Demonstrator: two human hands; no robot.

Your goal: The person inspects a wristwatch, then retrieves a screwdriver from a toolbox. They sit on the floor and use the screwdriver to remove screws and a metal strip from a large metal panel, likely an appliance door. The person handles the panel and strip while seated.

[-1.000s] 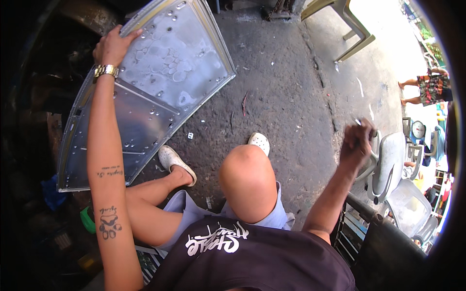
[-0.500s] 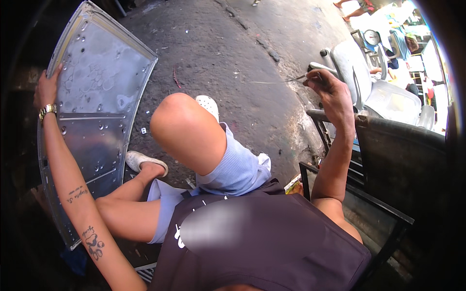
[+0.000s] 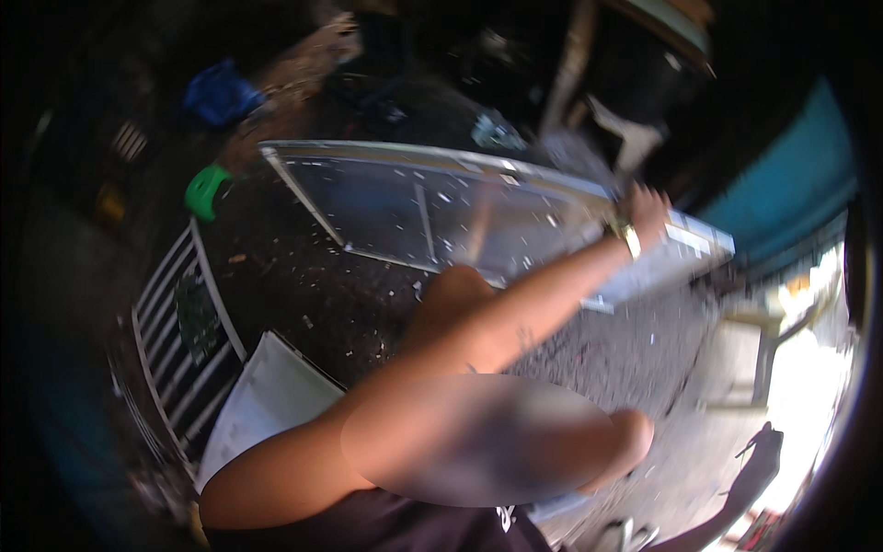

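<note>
A silver-grey sheet-metal panel (image 3: 377, 207), with a raised rim and a cross rib, stands tilted on its edge in front of me. My left hand (image 3: 649, 215), with a watch on the wrist, grips its top edge near the right end; motion smears the fingers a little. Far to the lower right, my right hand (image 3: 762, 460) is a dark shape against bright light. Its fingers are pinched together on a thin, wire-like strip, seen more plainly half a second ago. My bent knee (image 3: 630, 437) is below the panel.
On the left are a green plastic stool (image 3: 206, 191), a slatted metal frame (image 3: 189, 340) and a blue bag-like heap (image 3: 221, 95). A white panel (image 3: 267, 396) lies beside my left arm. A pale chair (image 3: 736, 363) stands at the right. Small scraps dot the dark ground.
My view has swung far to the left, so the panel now lies across the middle. The left hand keeps its hold on the panel's edge. The right hand now shows at lower right.
</note>
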